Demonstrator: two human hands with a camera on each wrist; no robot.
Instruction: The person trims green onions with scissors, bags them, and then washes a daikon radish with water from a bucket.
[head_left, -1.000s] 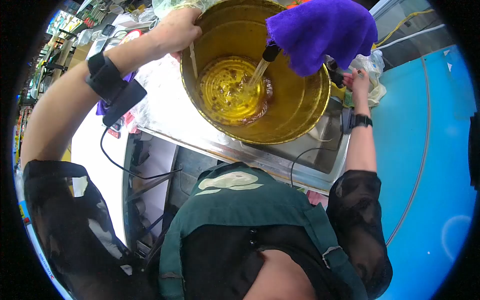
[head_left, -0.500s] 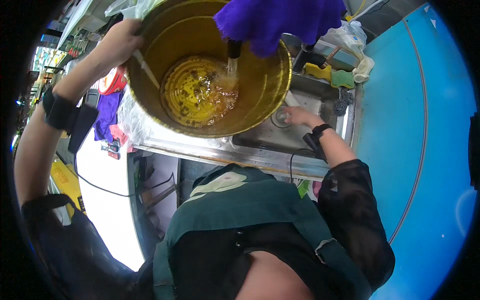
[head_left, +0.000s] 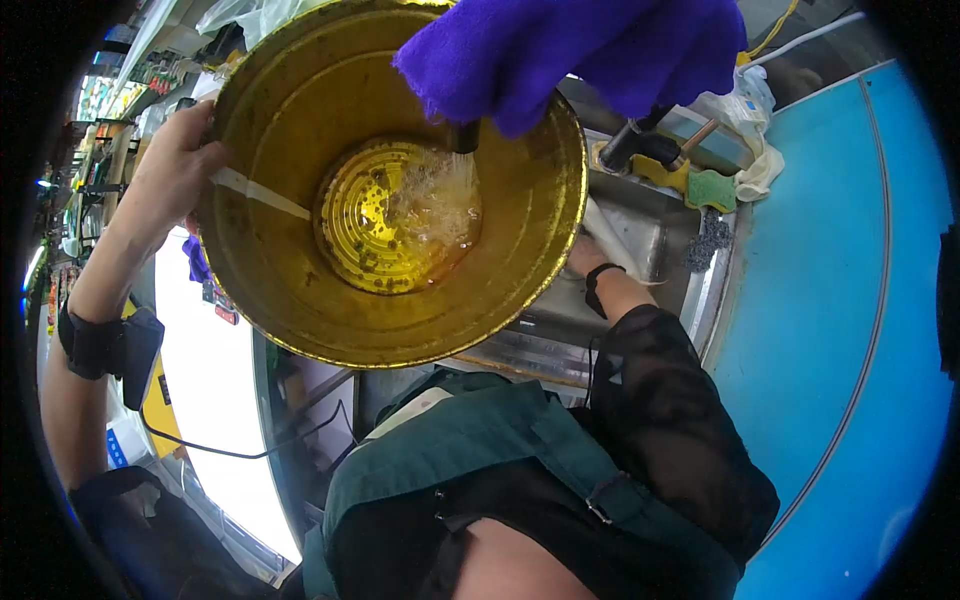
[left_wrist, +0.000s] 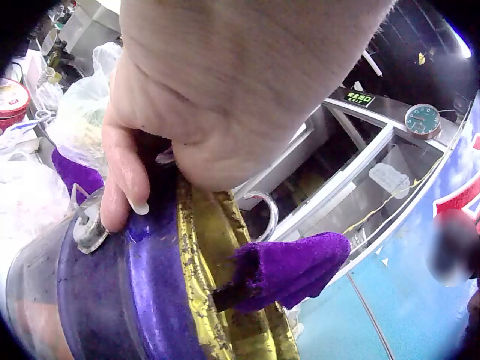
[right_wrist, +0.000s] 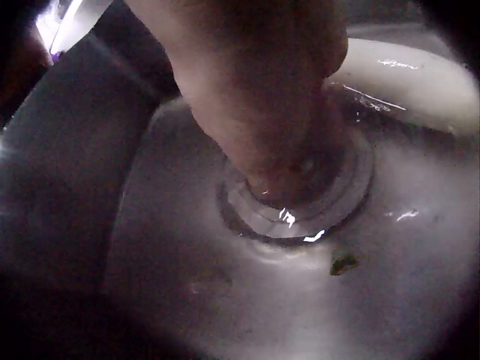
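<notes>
My left hand (head_left: 165, 185) grips the rim of a large pot (head_left: 270, 285), gold inside and purple outside, with fingers over its outer wall in the left wrist view. Water (head_left: 435, 195) runs from a black tap spout (head_left: 465, 138) into the tilted pot, where dark specks lie on the ringed bottom. A purple cloth (head_left: 590, 50) drapes over the tap. Down in the steel sink (head_left: 650, 245), my right hand (right_wrist: 255, 97) points its fingers into the round drain (right_wrist: 247, 214); the fingertips are hidden. Beside it lies a long white radish (head_left: 612, 238) with a thin tail.
Sponges (head_left: 710, 188) and a steel scourer (head_left: 709, 240) sit at the sink's right side, near a black tap valve (head_left: 628, 145). A blue panel (head_left: 830, 330) stands to the right. A scrap of green leaf (right_wrist: 344, 263) lies near the drain. Plastic bags (left_wrist: 86, 105) clutter the counter.
My right hand has come down from the tap valve into the sink and reached the drain. The pot, still held by my left hand, appears nearer, and water keeps running into it.
</notes>
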